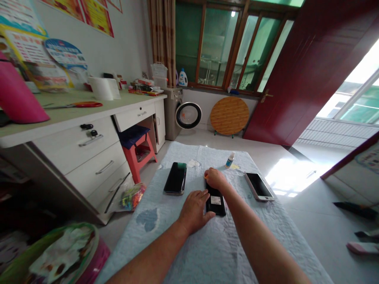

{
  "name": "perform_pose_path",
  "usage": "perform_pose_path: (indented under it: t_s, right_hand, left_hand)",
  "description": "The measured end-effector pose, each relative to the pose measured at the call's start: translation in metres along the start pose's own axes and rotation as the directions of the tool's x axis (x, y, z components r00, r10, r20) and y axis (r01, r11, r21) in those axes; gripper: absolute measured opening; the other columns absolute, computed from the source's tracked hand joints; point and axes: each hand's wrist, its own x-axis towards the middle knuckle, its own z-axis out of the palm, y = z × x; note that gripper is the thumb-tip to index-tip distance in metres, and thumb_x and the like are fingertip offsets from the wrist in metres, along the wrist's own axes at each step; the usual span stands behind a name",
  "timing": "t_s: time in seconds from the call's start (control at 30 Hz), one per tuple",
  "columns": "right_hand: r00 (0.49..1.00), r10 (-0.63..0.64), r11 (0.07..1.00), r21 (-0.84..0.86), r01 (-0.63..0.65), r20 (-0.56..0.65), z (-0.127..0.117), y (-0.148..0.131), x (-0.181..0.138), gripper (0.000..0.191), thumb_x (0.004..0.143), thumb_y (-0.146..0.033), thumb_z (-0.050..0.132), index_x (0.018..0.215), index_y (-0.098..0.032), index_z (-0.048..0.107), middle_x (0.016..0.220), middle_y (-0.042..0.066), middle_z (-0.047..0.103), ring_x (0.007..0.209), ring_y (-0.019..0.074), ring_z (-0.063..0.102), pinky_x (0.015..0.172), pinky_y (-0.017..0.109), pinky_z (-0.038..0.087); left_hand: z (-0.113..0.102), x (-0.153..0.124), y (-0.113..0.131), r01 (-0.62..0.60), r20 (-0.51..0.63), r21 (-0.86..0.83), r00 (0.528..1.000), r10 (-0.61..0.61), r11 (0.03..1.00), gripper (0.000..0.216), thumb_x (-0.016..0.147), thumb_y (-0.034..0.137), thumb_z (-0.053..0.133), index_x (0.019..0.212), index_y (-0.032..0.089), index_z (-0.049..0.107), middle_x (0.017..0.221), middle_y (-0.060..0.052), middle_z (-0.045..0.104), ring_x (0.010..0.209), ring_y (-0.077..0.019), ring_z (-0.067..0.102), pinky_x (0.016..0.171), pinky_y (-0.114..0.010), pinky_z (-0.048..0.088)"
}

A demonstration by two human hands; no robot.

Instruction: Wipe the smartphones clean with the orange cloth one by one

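A black phone (216, 201) with a small white label lies in the middle of a light blue quilted cloth (207, 248). My left hand (194, 209) rests on the cloth, fingers stretched against the phone's left edge. My right hand (215, 178) is curled in a fist on the phone's far end; what it presses there is hidden. A second black phone (175, 178) lies to the left, a white-framed phone (258, 186) to the right. A small bottle (229, 160) and a white wad (193, 163) sit at the cloth's far end.
A white desk with drawers (89, 154) runs along the left, a red stool (139, 152) under it. A bin with litter (63, 254) stands at the lower left. A washing machine (177, 114), a round wooden tabletop (229, 115) and a red door (302, 71) lie beyond.
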Motion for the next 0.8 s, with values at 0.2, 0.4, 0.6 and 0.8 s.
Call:
perform_pose_path:
  t_s: [0.2, 0.4, 0.6, 0.8]
  right_hand:
    - [0.995, 0.101, 0.995, -0.022, -0.100, 0.027, -0.005, 0.034, -0.006, 0.028, 0.083, -0.016, 0.050, 0.100, -0.018, 0.073, 0.100, 0.011, 0.070, 0.088, 0.0210, 0.065, 0.072, 0.026, 0.043]
    - [0.993, 0.118, 0.993, -0.019, -0.118, -0.023, 0.001, 0.042, -0.031, 0.030, 0.088, -0.014, 0.044, 0.104, -0.014, 0.069, 0.104, 0.013, 0.065, 0.091, 0.0178, 0.061, 0.074, 0.025, 0.039]
    - [0.990, 0.042, 0.999, 0.000, -0.043, -0.132, 0.010, 0.028, -0.050, 0.027, 0.090, -0.014, 0.040, 0.095, -0.019, 0.066, 0.107, 0.007, 0.058, 0.092, 0.0177, 0.052, 0.073, 0.025, 0.034]
    - [0.988, -0.112, 0.993, 0.035, 0.116, -0.109, 0.009, 0.014, -0.062, 0.023, 0.088, -0.012, 0.043, 0.094, -0.020, 0.063, 0.101, 0.004, 0.057, 0.087, 0.0165, 0.048, 0.076, 0.025, 0.032]
  left_hand:
    - [0.001, 0.000, 0.002, 0.029, -0.017, -0.003, 0.999, -0.029, 1.000, 0.058, 0.073, 0.042, 0.073, 0.124, 0.020, 0.058, 0.135, -0.010, 0.056, 0.120, -0.0296, 0.052, 0.106, -0.046, 0.037]
    - [0.001, 0.001, -0.001, -0.006, -0.005, -0.010, 1.000, 0.006, 1.000, 0.061, 0.073, 0.048, 0.072, 0.125, 0.020, 0.058, 0.135, -0.011, 0.057, 0.120, -0.0299, 0.052, 0.105, -0.045, 0.037]
    - [0.001, 0.002, -0.002, -0.009, 0.025, 0.002, 1.000, 0.009, 1.000, 0.061, 0.074, 0.046, 0.071, 0.127, 0.020, 0.056, 0.138, -0.010, 0.054, 0.123, -0.0303, 0.049, 0.108, -0.046, 0.034]
    - [-0.002, 0.002, 0.000, -0.018, 0.021, -0.011, 1.000, 0.018, 1.000, 0.059, 0.074, 0.047, 0.072, 0.124, 0.019, 0.058, 0.134, -0.010, 0.057, 0.119, -0.0302, 0.050, 0.104, -0.044, 0.037]
